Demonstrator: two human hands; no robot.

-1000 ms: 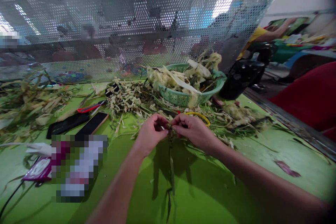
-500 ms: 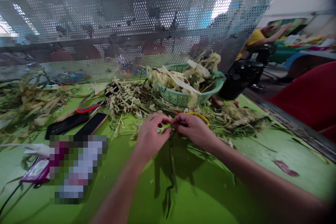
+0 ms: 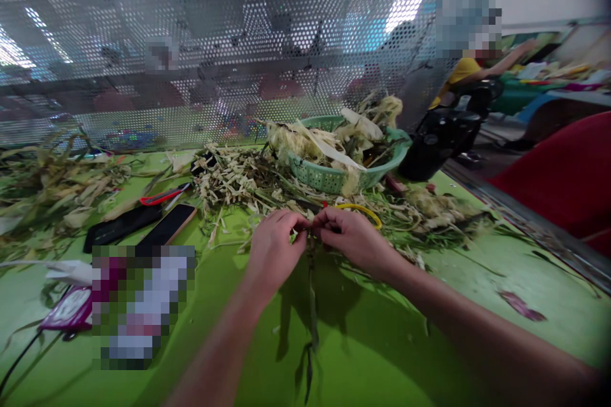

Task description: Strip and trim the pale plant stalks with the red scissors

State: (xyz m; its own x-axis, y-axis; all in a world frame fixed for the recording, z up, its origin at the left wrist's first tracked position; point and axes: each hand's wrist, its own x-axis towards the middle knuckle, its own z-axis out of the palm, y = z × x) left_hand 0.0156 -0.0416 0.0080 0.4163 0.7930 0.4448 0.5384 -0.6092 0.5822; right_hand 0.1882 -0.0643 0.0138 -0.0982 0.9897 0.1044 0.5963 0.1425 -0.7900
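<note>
A thin dark plant strand (image 3: 312, 305) hangs down from between my fingertips over the green table (image 3: 229, 343). My left hand (image 3: 279, 241) pinches near its top end, thumb and forefinger pressed together. Close against it on the right, my right hand (image 3: 351, 235) is closed in a pinch at the same spot. The fingertips nearly touch and hide what is between them. Just behind my hands lie dried stems and a yellow ring (image 3: 365, 208). A green basket (image 3: 324, 179) heaped with pale husks and fibres stands farther back.
Dried leaves (image 3: 62, 184) pile up at the left, near red-handled scissors (image 3: 165, 194), a phone (image 3: 167, 227) and a purple-edged badge (image 3: 67, 308). A perforated metal screen (image 3: 214, 44) stands behind. Right are a black object (image 3: 436, 140), a red chair (image 3: 563, 172) and a person in yellow (image 3: 461, 73).
My hands have shifted very slightly, staying pinched together. The lower end of the hanging strand has swung and turned a little.
</note>
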